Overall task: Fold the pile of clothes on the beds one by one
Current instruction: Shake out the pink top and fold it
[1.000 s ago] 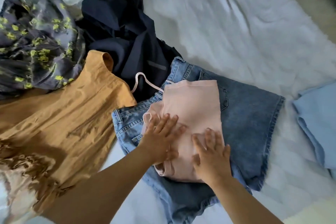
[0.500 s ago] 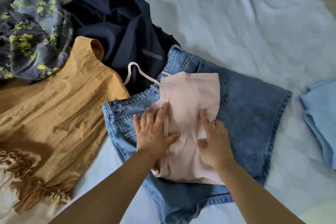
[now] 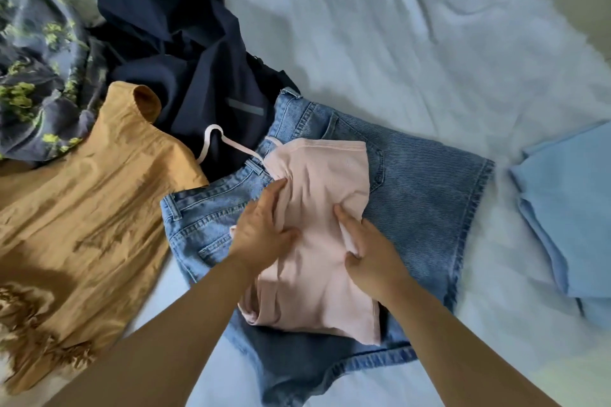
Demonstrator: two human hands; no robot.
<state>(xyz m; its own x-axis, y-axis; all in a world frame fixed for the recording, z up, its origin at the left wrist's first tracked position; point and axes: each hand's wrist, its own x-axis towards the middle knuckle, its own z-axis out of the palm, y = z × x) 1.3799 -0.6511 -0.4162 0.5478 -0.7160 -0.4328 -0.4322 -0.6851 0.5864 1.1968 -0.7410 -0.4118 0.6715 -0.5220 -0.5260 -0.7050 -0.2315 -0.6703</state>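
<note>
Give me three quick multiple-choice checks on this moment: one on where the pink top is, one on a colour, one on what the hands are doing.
1. The pink top lies on:
A. the mustard garment
B. the denim shorts
C. the bare sheet

2. The folded cloth at the right edge of the bed is:
A. light blue
B. mustard
C. navy

3. The hands are:
A. lifted clear of the clothes
B. both on the pink top
C. gripping the navy garment

Answers:
1 B: the denim shorts show all round the top.
2 A: the folded cloth is light blue.
3 B: the left hand presses the top's left side; the right hand pinches a fold on its right side.
</note>
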